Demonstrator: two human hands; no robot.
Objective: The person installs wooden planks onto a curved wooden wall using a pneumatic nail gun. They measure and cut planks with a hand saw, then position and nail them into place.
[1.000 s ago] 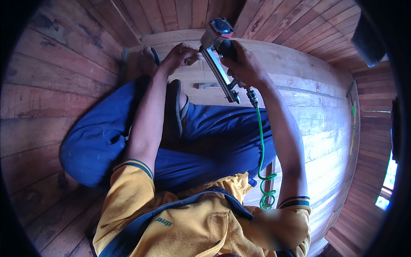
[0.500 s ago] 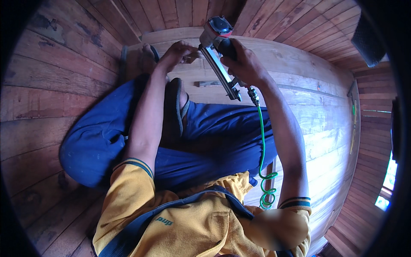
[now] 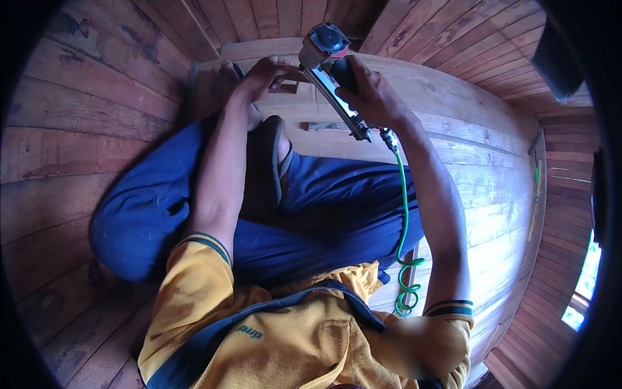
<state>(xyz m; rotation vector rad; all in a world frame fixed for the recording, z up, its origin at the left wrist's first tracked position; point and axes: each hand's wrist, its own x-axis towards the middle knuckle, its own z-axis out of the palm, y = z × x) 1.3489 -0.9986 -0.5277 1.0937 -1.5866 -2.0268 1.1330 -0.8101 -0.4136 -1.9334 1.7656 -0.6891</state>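
Note:
My right hand (image 3: 374,96) is wrapped round the black grip of a pneumatic nail gun (image 3: 326,45). The gun has a dark round cap and a long silver magazine slanting down toward me. A green coiled air hose (image 3: 405,194) runs from the fitting below the grip. At the far left, my left hand (image 3: 264,74) has its fingers closed on a small wood piece (image 3: 293,74), whose end lies close to the gun's nose. Whether the two touch, I cannot tell. Both hands are over a pale wooden panel (image 3: 402,74).
A short wood strip (image 3: 327,126) lies on the panel near my sandalled foot (image 3: 283,152). My blue-trousered legs (image 3: 337,194) are folded in front of me. Plank walls (image 3: 91,110) rise on the left and far side. A dark mesh object (image 3: 557,61) hangs at the far right.
The nail gun has shifted slightly up and left, its magazine turning a little. My left hand has moved slightly up and left, still holding the wood piece.

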